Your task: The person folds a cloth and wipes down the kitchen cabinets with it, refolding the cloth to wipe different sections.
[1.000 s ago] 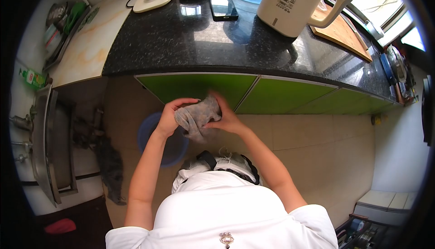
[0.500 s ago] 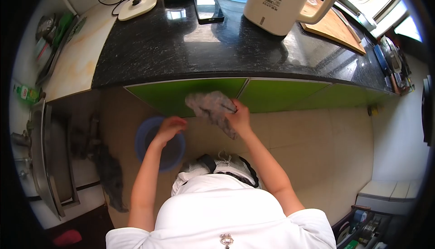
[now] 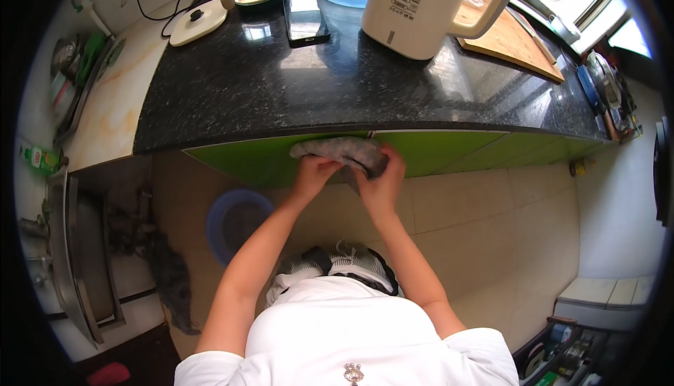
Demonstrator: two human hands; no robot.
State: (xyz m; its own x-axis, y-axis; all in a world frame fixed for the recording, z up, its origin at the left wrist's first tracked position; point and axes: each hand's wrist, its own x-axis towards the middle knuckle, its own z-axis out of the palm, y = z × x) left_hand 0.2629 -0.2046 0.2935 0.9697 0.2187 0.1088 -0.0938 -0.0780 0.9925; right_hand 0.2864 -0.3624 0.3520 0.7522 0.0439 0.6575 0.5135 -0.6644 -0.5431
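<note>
A grey, patterned cloth [image 3: 335,148] is bunched between my two hands, just in front of the green cabinet doors [image 3: 435,151] below the counter edge. My left hand [image 3: 312,177] grips its left part from below, fingers closed on it. On the other side, my right hand [image 3: 382,179] has its fingers wrapped round the right end, where a darker fold shows. A bit of the cloth hangs down between the hands. Whether the cloth touches the cabinet door I cannot tell. Down on the floor to the left stands a blue basin [image 3: 228,228], partly hidden by my left forearm.
On the black counter [image 3: 281,84] stand a white kettle [image 3: 407,14], a phone [image 3: 307,21], a kettle lid [image 3: 199,21] and a wooden cutting board [image 3: 509,38] with a knife. An open drawer [image 3: 88,259] juts out at the left, beside a dark cloth [image 3: 168,280] hanging low.
My left hand has moved right and up from above the basin and taken hold of the cloth. The cloth, loosely hanging from my right hand before, is now gathered between both hands.
</note>
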